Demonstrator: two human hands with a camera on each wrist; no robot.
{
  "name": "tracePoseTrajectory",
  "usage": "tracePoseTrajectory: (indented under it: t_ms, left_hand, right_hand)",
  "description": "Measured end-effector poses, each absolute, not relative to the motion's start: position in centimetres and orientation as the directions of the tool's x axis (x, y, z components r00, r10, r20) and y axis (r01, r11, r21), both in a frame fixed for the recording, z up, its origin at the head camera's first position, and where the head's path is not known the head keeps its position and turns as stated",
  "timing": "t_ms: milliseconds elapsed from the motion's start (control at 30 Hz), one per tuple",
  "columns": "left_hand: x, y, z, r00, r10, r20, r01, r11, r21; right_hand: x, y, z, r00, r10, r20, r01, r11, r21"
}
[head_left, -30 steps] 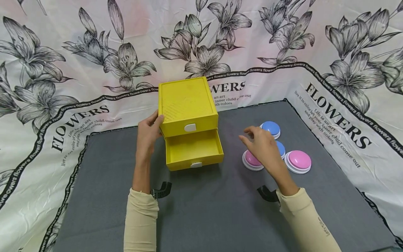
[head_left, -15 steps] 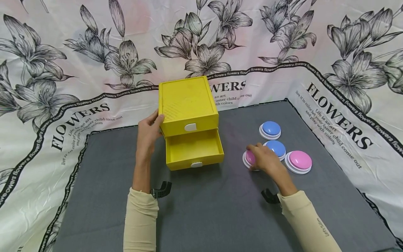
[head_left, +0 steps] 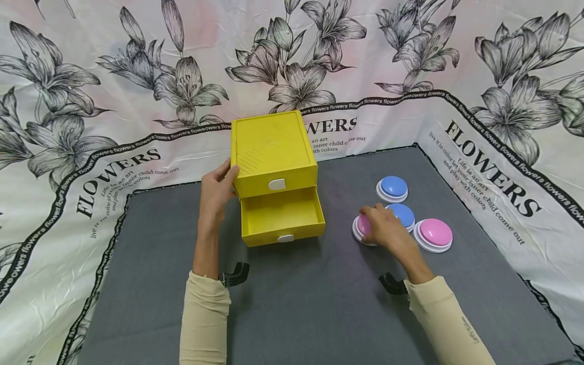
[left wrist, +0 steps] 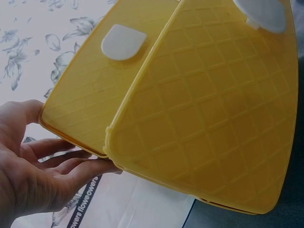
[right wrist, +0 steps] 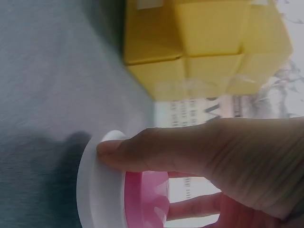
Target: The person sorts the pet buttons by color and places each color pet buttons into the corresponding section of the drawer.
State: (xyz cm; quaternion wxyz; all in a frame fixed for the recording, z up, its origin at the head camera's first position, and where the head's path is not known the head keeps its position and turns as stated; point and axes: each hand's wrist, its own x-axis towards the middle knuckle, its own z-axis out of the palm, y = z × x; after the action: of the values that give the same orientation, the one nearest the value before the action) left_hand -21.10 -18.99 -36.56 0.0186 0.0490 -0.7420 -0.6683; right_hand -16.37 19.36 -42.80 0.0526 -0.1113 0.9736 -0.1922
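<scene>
A yellow two-drawer box (head_left: pixel 274 139) with white pull tabs stands left of centre in the head view, its lower drawer (head_left: pixel 264 238) pulled out and nothing visible inside. My left hand (head_left: pixel 216 191) holds the box by its left side, thumb at the upper front corner and fingers along the side wall. To the right, my right hand (head_left: pixel 389 229) grips a pink dome button (head_left: pixel 362 226) on a round white base. In the right wrist view the thumb presses the white rim (right wrist: pixel 102 190), and other fingers reach round the pink dome's far side. The hand partly covers this button.
Two blue dome buttons, a far one (head_left: pixel 394 187) and a nearer one (head_left: pixel 404 215), lie by the right hand. Another pink button (head_left: pixel 435 232) sits to their right. A grey cloth (head_left: pixel 301 314) covers the table, with a flower-printed sheet (head_left: pixel 191 91) behind.
My right hand has come down from above the buttons onto the left pink button and taken hold of it. The left hand and the box stay in place.
</scene>
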Motion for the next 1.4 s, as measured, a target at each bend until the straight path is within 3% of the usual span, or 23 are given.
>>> tracePoseTrajectory:
  t_ms: [233, 467, 633, 1000, 1400]
  left_hand:
    - [-21.1, -18.9, -36.5, -0.993, -0.107, -0.044, -0.056, 0.104, 0.993]
    - [-21.1, -18.9, -36.6, -0.993, -0.108, -0.040, -0.051, 0.104, 0.993]
    - [-21.2, -18.9, -36.7, -0.994, -0.105, -0.032, -0.043, 0.106, 0.993]
    - [-21.3, -19.1, -36.6, -0.994, -0.101, -0.037, -0.047, 0.100, 0.994]
    - [-21.6, -19.3, -36.6, -0.993, -0.102, -0.054, -0.062, 0.075, 0.995]
  right_hand:
    - [-15.5, 18.3, -38.6, -0.975, -0.220, 0.017, -0.207, 0.889, -0.407]
    - [-14.3, 16.2, -34.8, -0.964, -0.206, 0.170, -0.261, 0.860, -0.438]
    - [-13.7, 13.9, -32.9, -0.966, -0.210, 0.148, -0.256, 0.840, -0.479]
    - [-14.6, 6.7, -33.7, -0.912, -0.356, 0.205, -0.408, 0.733, -0.544]
    - [-16.0, 1.0, -35.6, -0.892, -0.417, 0.174, -0.441, 0.718, -0.539]
